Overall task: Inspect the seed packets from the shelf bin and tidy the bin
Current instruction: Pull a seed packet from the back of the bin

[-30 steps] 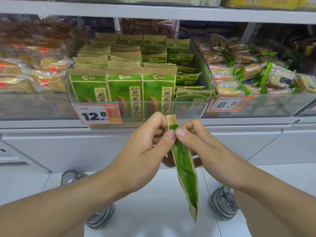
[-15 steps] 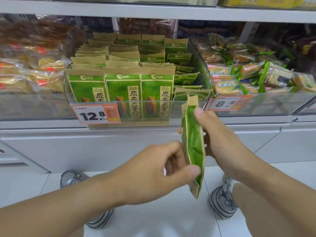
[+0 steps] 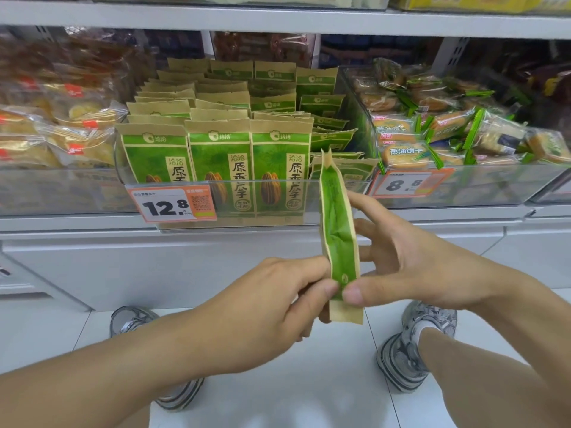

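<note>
I hold one green and tan seed packet (image 3: 338,230) edge-on and upright in front of the shelf. My left hand (image 3: 272,307) pinches its lower part between thumb and fingers. My right hand (image 3: 411,261) pinches the same lower part with the thumb, its other fingers spread behind the packet. The clear shelf bin (image 3: 173,180) behind holds several rows of the same packets (image 3: 219,162) standing upright; those on the bin's right side (image 3: 333,140) lie tilted and loose.
An orange price tag (image 3: 171,205) reading 12.8 hangs on the bin front. A bin of wrapped biscuits (image 3: 432,140) stands to the right, bagged pastries (image 3: 55,134) to the left. My shoes (image 3: 411,344) stand on the white tiled floor below.
The packet was turned end over end and rose from hanging below my hands to standing upright by the bin front. My left hand moved from its top to its lower part.
</note>
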`<move>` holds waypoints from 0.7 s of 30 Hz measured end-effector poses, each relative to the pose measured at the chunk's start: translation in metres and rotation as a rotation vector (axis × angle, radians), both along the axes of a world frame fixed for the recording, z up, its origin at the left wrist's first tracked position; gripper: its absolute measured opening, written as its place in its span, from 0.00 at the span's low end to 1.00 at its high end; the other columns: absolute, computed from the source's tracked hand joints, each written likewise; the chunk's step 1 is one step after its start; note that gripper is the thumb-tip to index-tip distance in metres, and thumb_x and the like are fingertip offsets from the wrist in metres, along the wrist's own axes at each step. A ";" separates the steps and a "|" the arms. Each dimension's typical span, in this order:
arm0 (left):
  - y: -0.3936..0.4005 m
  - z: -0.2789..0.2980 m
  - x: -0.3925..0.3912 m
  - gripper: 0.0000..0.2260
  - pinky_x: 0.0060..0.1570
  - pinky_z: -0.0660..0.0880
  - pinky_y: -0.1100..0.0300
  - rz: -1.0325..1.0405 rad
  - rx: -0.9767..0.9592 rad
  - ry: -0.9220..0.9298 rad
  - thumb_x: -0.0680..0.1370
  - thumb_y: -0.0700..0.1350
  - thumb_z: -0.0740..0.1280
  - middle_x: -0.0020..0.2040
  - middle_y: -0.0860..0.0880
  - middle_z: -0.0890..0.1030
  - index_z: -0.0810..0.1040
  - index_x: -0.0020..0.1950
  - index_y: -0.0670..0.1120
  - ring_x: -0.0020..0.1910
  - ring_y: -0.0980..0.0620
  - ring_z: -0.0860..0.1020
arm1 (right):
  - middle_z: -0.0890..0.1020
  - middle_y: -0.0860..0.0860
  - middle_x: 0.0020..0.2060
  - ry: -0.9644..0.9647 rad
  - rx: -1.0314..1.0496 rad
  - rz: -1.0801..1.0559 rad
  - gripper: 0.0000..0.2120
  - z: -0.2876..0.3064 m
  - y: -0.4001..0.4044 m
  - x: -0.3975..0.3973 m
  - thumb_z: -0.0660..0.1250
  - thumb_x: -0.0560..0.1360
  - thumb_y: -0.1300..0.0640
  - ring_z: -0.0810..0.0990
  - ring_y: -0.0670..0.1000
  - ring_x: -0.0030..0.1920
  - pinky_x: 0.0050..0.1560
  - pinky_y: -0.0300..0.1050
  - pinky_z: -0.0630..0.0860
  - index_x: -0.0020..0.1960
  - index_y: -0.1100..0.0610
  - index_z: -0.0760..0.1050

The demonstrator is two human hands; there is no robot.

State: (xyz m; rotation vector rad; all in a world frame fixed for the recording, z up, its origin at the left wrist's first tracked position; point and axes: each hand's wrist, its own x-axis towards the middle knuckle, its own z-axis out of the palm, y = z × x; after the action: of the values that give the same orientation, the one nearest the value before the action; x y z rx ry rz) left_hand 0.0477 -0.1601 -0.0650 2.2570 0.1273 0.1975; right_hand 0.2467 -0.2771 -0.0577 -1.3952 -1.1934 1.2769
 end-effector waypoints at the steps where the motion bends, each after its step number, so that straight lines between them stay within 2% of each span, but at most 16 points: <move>1: 0.000 -0.001 -0.001 0.11 0.36 0.75 0.64 -0.006 -0.011 -0.002 0.84 0.50 0.57 0.36 0.66 0.78 0.69 0.42 0.54 0.34 0.55 0.80 | 0.78 0.51 0.61 0.019 0.001 0.016 0.51 0.000 0.000 0.001 0.80 0.64 0.63 0.82 0.60 0.62 0.56 0.60 0.81 0.76 0.35 0.61; 4: 0.000 0.000 0.000 0.11 0.37 0.77 0.64 -0.003 -0.096 0.017 0.84 0.51 0.56 0.37 0.62 0.80 0.72 0.43 0.54 0.35 0.53 0.81 | 0.78 0.54 0.62 0.085 -0.019 0.045 0.49 0.001 0.000 0.005 0.79 0.63 0.65 0.81 0.63 0.62 0.56 0.61 0.80 0.76 0.37 0.64; 6: 0.001 -0.001 0.000 0.11 0.40 0.80 0.58 0.026 -0.180 0.078 0.83 0.53 0.57 0.40 0.56 0.82 0.74 0.44 0.54 0.36 0.54 0.81 | 0.76 0.56 0.65 0.071 -0.026 0.002 0.50 0.000 0.000 0.006 0.81 0.62 0.66 0.80 0.63 0.63 0.56 0.62 0.81 0.76 0.37 0.65; 9: 0.003 -0.004 0.001 0.18 0.46 0.81 0.49 0.104 -0.263 0.184 0.77 0.66 0.56 0.44 0.53 0.82 0.78 0.49 0.56 0.40 0.52 0.82 | 0.73 0.52 0.67 -0.144 -0.029 -0.066 0.55 -0.002 0.001 -0.001 0.85 0.60 0.65 0.81 0.55 0.62 0.53 0.62 0.83 0.75 0.34 0.62; 11: 0.003 -0.006 0.002 0.24 0.47 0.83 0.50 0.166 -0.291 0.188 0.73 0.72 0.55 0.48 0.56 0.83 0.75 0.60 0.61 0.43 0.54 0.83 | 0.72 0.47 0.66 -0.276 -0.028 -0.094 0.58 -0.003 0.001 -0.011 0.86 0.59 0.63 0.81 0.48 0.60 0.50 0.54 0.85 0.76 0.35 0.59; 12: 0.003 -0.007 0.003 0.24 0.47 0.83 0.51 0.209 -0.335 0.160 0.74 0.72 0.57 0.50 0.56 0.84 0.73 0.64 0.61 0.45 0.54 0.84 | 0.72 0.44 0.65 -0.312 -0.025 -0.105 0.59 -0.002 0.001 -0.016 0.86 0.58 0.61 0.81 0.46 0.58 0.50 0.51 0.85 0.77 0.35 0.57; 13: 0.003 -0.008 0.005 0.22 0.47 0.84 0.51 0.257 -0.395 0.120 0.77 0.68 0.61 0.51 0.55 0.85 0.72 0.66 0.58 0.46 0.54 0.85 | 0.72 0.42 0.63 -0.332 -0.020 -0.118 0.58 -0.002 0.001 -0.020 0.86 0.58 0.57 0.81 0.44 0.57 0.49 0.50 0.85 0.77 0.35 0.56; 15: 0.005 -0.008 0.007 0.14 0.44 0.84 0.50 0.353 -0.507 0.061 0.81 0.52 0.64 0.51 0.54 0.86 0.72 0.65 0.52 0.47 0.53 0.86 | 0.74 0.40 0.59 -0.371 -0.004 -0.175 0.53 -0.002 0.003 -0.025 0.82 0.59 0.45 0.83 0.44 0.54 0.48 0.50 0.85 0.76 0.35 0.56; 17: 0.008 -0.008 0.006 0.10 0.41 0.84 0.52 0.392 -0.567 0.036 0.82 0.43 0.62 0.52 0.51 0.86 0.72 0.64 0.50 0.47 0.51 0.86 | 0.79 0.45 0.53 -0.316 0.008 -0.315 0.46 -0.004 0.007 -0.022 0.75 0.63 0.38 0.85 0.48 0.48 0.44 0.51 0.84 0.76 0.41 0.59; 19: 0.010 -0.007 0.004 0.11 0.38 0.83 0.54 0.404 -0.575 0.021 0.83 0.40 0.61 0.51 0.50 0.86 0.72 0.62 0.52 0.46 0.50 0.86 | 0.84 0.56 0.48 -0.160 0.027 -0.414 0.34 -0.004 0.010 -0.016 0.69 0.68 0.41 0.86 0.54 0.41 0.40 0.53 0.84 0.71 0.52 0.68; 21: 0.013 -0.007 0.003 0.11 0.36 0.82 0.54 0.418 -0.543 0.021 0.83 0.39 0.60 0.51 0.51 0.86 0.72 0.61 0.53 0.45 0.49 0.86 | 0.84 0.61 0.46 -0.120 0.057 -0.425 0.23 -0.002 0.011 -0.015 0.66 0.72 0.45 0.84 0.58 0.37 0.38 0.53 0.83 0.60 0.59 0.75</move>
State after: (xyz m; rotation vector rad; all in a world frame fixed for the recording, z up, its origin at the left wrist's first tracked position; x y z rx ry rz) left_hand 0.0502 -0.1476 -0.0720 1.6712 0.5934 0.3176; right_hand 0.2317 -0.2662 -0.0600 -1.5968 -0.9350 0.8665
